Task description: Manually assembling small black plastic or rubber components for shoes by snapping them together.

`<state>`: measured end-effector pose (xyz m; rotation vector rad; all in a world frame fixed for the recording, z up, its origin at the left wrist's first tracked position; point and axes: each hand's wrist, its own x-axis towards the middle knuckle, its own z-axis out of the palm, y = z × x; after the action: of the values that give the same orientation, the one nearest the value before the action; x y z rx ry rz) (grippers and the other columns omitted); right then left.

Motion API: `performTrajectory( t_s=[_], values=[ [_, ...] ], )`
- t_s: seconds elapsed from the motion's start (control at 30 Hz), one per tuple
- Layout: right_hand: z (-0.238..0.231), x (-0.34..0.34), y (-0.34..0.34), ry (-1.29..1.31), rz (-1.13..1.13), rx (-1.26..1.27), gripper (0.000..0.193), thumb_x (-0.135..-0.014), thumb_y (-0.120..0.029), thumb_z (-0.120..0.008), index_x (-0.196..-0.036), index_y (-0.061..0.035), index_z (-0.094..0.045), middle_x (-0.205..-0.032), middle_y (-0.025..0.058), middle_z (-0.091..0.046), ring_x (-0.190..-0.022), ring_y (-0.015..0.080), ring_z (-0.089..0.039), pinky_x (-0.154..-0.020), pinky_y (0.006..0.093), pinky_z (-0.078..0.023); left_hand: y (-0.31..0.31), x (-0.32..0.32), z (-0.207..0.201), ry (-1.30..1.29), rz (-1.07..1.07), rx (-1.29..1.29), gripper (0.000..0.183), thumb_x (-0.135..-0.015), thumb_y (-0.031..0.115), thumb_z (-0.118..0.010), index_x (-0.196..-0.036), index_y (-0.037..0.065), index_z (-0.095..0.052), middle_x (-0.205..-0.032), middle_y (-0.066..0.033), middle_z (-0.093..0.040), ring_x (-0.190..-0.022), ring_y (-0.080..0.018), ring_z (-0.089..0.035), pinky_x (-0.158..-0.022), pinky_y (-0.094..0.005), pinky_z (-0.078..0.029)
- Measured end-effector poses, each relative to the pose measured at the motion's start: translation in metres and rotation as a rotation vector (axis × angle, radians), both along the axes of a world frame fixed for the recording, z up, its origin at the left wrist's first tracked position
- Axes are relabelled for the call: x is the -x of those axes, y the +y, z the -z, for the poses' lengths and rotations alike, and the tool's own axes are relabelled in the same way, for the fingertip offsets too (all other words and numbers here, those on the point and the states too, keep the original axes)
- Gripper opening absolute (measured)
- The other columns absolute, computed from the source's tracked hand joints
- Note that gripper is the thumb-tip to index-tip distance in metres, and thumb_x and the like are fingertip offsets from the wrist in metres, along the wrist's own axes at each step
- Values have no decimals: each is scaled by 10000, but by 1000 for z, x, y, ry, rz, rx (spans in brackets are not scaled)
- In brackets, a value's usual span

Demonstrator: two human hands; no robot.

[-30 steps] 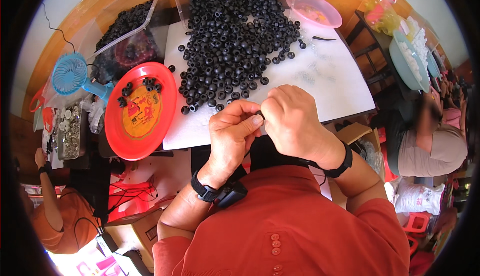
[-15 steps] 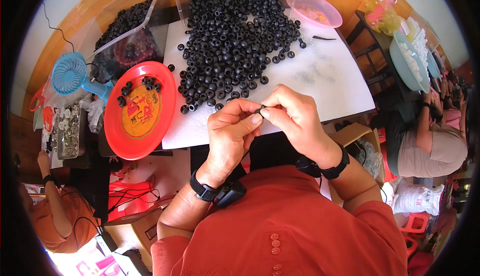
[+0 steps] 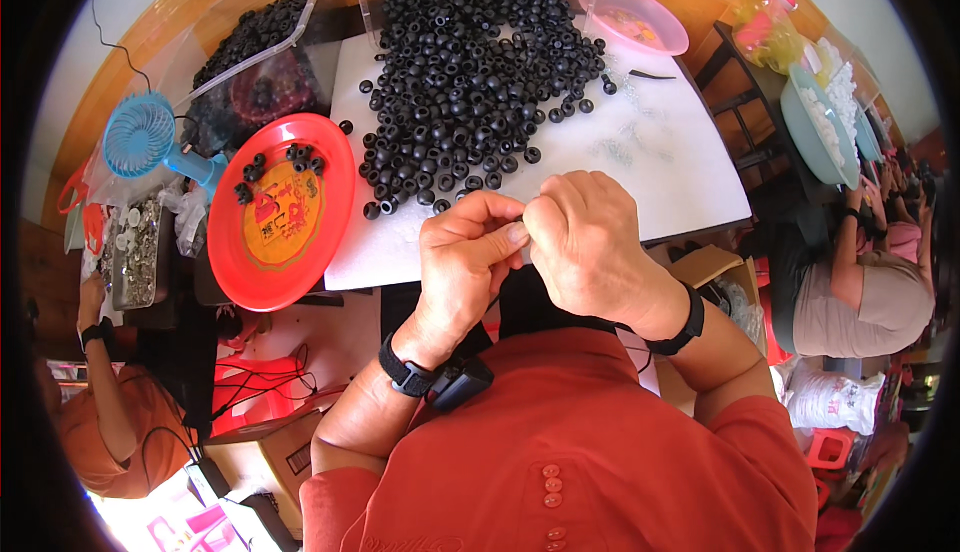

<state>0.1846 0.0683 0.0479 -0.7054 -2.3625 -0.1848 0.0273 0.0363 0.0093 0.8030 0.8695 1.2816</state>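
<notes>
My left hand is closed in a pinch, thumb against the fingers, above the near edge of the white work surface. At its fingertips is a small black bead, of which only a sliver shows. Pressed up against those fingertips is my right hand, closed with its back upward; its fingertips and whatever they grip are hidden. Just beyond both hands spreads a large pile of round black beads with holes. To the left, a red oval tray holds a few small clusters of black beads.
A blue fan and a clear bin of black beads stand left. A pink bowl sits at the back right, near a thin black strip. Co-workers sit at both sides; an open cardboard box stands right, below the surface.
My right hand has rolled over, knuckles upward, covering most of the small black bead that showed between the fingertips. My left hand keeps its pinch in nearly the same place.
</notes>
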Motion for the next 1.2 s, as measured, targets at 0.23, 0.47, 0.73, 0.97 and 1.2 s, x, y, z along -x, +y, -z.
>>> performTrajectory(
  t_s=[0.23, 0.47, 0.73, 0.97, 1.2],
  values=[
    [10, -2, -2, 121, -27, 109, 255, -674, -75, -701, -818, -62, -491, -733, 85, -501, -622, 265, -523, -562, 400, -410, 0, -1, -2, 9, 15, 26, 105, -912, -27, -625, -1013, -44, -646, -826, -73, -657, -606, -100, -587, -513, -214, -481],
    [32, 3, 6, 207, 97, 31, 287, -669, -104, -717, -825, -75, -478, -713, 71, -499, -576, 251, -523, -520, 389, -408, 2, -2, -5, -6, 14, 37, 115, -949, 25, -604, -1028, -49, -640, -862, -96, -680, -691, -141, -639, -663, -261, -543],
    [28, -20, 16, 230, -13, 152, 290, -701, -146, -730, -800, -65, -470, -681, 83, -530, -540, 276, -549, -496, 394, -431, 12, 3, -9, 325, 242, 8, 170, -969, 104, -598, -883, -23, -672, -732, -52, -643, -546, -68, -518, -461, -207, -385],
    [38, -8, 10, 310, -54, 111, 294, -694, -129, -736, -773, -80, -458, -646, 60, -507, -517, 251, -553, -466, 375, -420, 13, 4, -8, 301, 224, 3, 149, -946, 86, -613, -861, -23, -671, -678, -51, -615, -494, -58, -468, -442, -199, -336],
    [48, -15, -2, 435, -42, 259, 291, -712, -129, -760, -798, -68, -489, -701, 89, -516, -565, 283, -544, -503, 391, -411, 1, -2, -14, 377, 112, -11, 138, -935, 91, -622, -880, -26, -671, -685, -44, -617, -509, -58, -483, -445, -205, -347]
  ],
)
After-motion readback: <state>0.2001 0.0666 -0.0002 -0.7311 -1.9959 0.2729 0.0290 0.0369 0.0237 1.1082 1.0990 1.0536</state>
